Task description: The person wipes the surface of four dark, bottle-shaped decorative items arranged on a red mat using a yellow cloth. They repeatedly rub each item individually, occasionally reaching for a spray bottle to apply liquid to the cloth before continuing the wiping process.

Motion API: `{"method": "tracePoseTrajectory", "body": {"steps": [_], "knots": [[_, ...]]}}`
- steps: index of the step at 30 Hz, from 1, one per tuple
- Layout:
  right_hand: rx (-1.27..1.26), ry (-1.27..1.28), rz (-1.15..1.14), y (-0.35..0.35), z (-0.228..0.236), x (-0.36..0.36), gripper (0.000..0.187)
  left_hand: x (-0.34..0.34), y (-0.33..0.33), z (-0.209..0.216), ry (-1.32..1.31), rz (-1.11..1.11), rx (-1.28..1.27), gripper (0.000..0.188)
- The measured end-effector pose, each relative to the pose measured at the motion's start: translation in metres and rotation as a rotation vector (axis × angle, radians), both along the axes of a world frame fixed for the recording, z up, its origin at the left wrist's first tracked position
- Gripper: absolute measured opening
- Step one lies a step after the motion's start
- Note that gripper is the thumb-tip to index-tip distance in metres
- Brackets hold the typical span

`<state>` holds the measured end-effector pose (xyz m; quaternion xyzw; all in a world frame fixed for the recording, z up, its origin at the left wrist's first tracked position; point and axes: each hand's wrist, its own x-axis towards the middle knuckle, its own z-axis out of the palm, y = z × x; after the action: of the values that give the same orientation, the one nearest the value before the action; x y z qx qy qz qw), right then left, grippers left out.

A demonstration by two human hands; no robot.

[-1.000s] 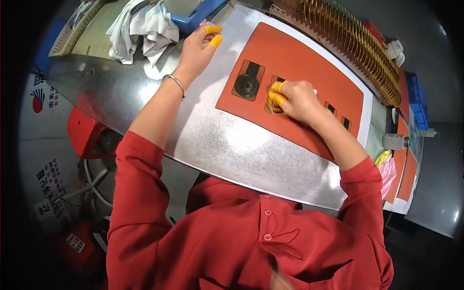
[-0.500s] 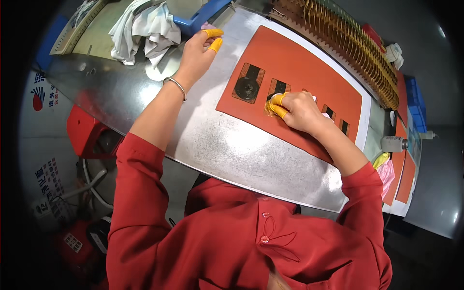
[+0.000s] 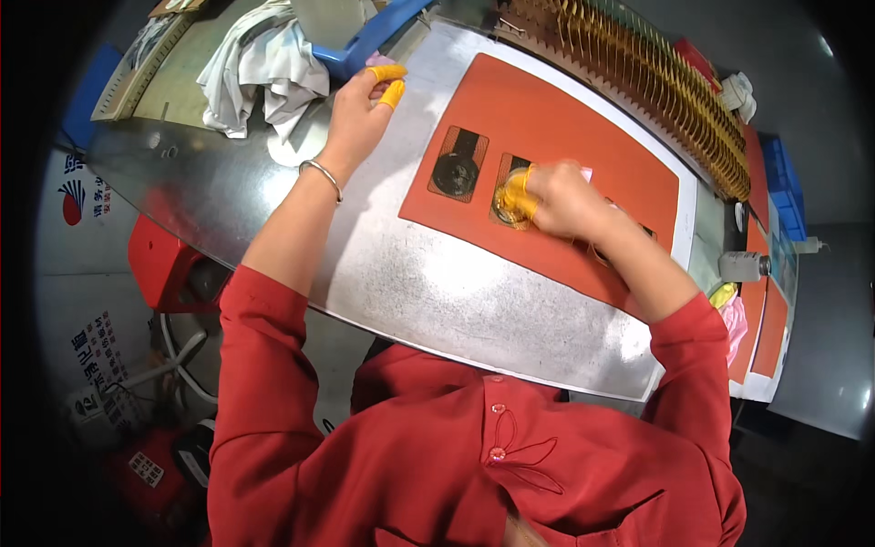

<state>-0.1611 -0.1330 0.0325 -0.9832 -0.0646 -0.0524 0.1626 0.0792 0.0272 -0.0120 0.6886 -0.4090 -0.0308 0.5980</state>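
Observation:
My right hand (image 3: pixel 567 199), blurred by motion, presses down on the second dark patterned rectangle (image 3: pixel 509 217) on the orange sheet (image 3: pixel 538 96). Yellow finger covers show on its pinching fingers, and a whitish scrap of what looks like cloth (image 3: pixel 586 172) peeps out beyond the hand. To the left lies another dark rectangle (image 3: pixel 456 173) with a round black disc motif, uncovered. More such pieces are partly hidden by my right hand and forearm. My left hand (image 3: pixel 362 114), with yellow covers on thumb and forefinger, hovers near the blue tray, those two fingers apart and nothing visible between them.
Beyond the sheet stands a long rack (image 3: pixel 638 68) of gold-coloured slats. Crumpled white cloths (image 3: pixel 264 68) lie by a blue tray (image 3: pixel 374 36) at the far left. A clear bottle (image 3: pixel 743 266) and a pink cloth (image 3: pixel 734 324) are at right; a red stool (image 3: pixel 159 260) is below left.
My right hand has shifted over the second rectangle, uncovering a gold ring on it. My left hand keeps its pose; the whole view has shifted slightly.

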Motion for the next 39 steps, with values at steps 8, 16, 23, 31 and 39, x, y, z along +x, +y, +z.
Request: {"method": "tracePoseTrajectory", "body": {"steps": [8,16,23,31,39], "knots": [[0.085,0.062,-0.013,0.003,0.005,-0.004,0.01,0.002,0.003,-0.001,-0.003,0.004,0.01,0.018],[0.063,0.005,0.062,0.006,-0.002,-0.02,0.003,0.001,0.001,-0.001,0.004,-0.01,-0.011,0.017],[0.028,0.057,0.08,0.01,0.003,-0.028,0.009,-0.003,0.003,0.002,-0.023,-0.017,-0.007,0.017],[0.019,0.046,-0.033,0.002,0.008,-0.023,0.012,-0.005,0.004,0.002,-0.049,-0.032,0.002,0.018],[-0.002,0.095,-0.152,-0.016,0.006,-0.007,0.011,-0.006,0.004,0.008,-0.101,-0.029,0.017,0.018]]}}
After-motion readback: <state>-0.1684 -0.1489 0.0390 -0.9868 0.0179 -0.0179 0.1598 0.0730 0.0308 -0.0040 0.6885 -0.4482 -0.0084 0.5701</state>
